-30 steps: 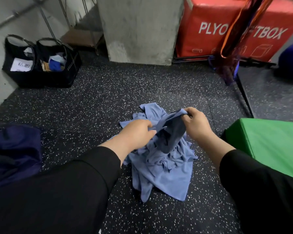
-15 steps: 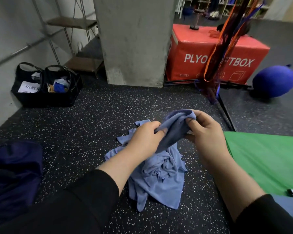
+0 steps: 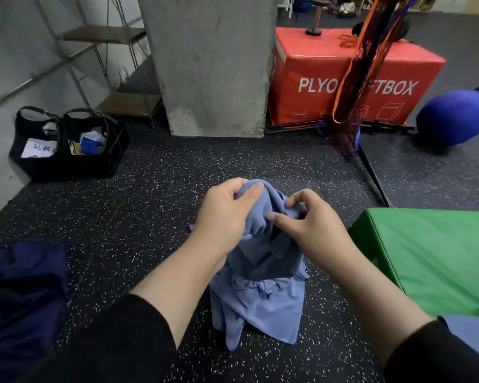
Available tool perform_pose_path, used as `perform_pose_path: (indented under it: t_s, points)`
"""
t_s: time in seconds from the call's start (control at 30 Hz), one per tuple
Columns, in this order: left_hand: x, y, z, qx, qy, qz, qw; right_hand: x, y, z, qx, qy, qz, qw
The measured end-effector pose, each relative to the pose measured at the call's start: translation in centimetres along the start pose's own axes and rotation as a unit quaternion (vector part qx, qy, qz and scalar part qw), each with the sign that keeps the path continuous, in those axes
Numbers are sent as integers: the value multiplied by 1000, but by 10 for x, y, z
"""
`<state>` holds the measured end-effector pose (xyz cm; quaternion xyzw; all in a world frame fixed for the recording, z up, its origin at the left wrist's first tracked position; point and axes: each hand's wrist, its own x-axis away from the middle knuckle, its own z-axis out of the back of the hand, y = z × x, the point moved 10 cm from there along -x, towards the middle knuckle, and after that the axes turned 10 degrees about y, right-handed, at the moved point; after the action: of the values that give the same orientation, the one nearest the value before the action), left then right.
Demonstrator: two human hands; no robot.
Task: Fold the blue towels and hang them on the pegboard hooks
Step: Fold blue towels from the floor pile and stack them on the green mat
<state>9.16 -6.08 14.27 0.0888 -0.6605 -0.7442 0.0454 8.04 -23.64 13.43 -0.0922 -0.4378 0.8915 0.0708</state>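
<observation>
Both hands rose: left hand (image 3: 221, 214) and right hand (image 3: 313, 228) pinch the limp blue towel (image 3: 260, 308); seek corners at 6 o'clock

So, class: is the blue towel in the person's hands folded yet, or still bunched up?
Still bunched. The blue towel hangs in loose crumpled folds from the left hand and right hand, with no flat, squared layers.

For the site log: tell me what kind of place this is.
Most likely a gym or fitness studio. A red plyo box stands by a concrete pillar, a green padded block sits at right, and the speckled rubber floor is typical gym matting.
</observation>
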Motion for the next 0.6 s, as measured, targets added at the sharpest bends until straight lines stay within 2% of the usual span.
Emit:
perform_pose_path:
  t_s: [0.07,0.3,0.43,0.5,0.6]
  points:
    - [0,5,-1,9,2,-6,1000,-3,2,-1,52,5,12,999]
    - [-23,11,29,-70,-17,-16,997,-17,26,19,109,18,-21,994]
    - [-33,4,48,-74,46,-9,996,-22,30,25,155,32,-23,987]
    - [-37,-6,57,-66,84,17,994,-23,33,24,102,33,-62,992]
    - [-38,-14,62,-57,109,42,992,-17,33,11,-50,0,-131,990]
